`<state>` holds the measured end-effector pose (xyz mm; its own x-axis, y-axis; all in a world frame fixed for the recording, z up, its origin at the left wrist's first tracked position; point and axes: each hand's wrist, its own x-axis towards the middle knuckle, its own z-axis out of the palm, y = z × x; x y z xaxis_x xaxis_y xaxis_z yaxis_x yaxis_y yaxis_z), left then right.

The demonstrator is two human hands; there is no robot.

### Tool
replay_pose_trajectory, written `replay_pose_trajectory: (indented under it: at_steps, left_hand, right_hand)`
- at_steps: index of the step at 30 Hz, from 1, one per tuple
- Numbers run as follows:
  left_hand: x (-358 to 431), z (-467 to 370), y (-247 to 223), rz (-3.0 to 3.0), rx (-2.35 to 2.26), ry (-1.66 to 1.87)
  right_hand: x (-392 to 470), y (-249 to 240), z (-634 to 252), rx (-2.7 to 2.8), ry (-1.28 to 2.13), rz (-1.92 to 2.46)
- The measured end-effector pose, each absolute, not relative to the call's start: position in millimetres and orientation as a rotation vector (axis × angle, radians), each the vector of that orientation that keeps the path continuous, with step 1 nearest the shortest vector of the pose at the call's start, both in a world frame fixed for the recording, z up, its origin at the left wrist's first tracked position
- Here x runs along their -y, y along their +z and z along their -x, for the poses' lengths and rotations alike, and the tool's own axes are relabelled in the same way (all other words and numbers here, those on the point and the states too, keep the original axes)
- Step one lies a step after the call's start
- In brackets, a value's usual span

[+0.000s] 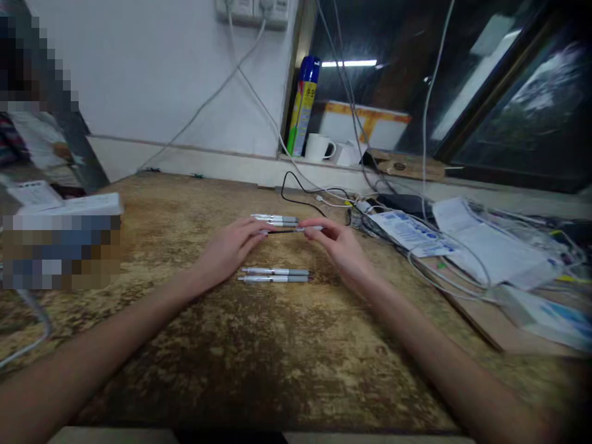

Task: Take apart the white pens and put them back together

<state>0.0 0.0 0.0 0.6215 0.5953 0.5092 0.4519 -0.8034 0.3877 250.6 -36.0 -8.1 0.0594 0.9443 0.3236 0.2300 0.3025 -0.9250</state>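
My left hand (234, 245) pinches the left end of a thin pen part with a dark middle (283, 232). The fingers of my right hand (335, 242) close on its light right end. Just behind my fingers lie white and grey pens (277, 219), partly covered by my left hand. Nearer to me, two more white pens with grey grips (275, 279) lie side by side on the worn wooden table (259, 351), their grips toward the right.
Papers (490, 240), cables and a white packet (546, 314) crowd the table's right side. A white mug (319, 147) and a spray can (303, 108) stand on the window sill. White boxes (83, 203) sit at the left edge.
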Motion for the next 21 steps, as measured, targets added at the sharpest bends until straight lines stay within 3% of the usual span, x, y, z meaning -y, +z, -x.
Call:
replay_pose_trajectory:
  at_steps: [11,21]
  left_hand:
    - [-4.6,5.4,2.4,-2.611,-0.962,0.974]
    - [-1.0,2.1,3.9,-2.632,-0.869,0.976]
  right_hand:
    - [24.9,-20.6,-259.6,1.396,0.755,1.153]
    - [30.2,-17.0,-251.6,1.4,0.996,1.087]
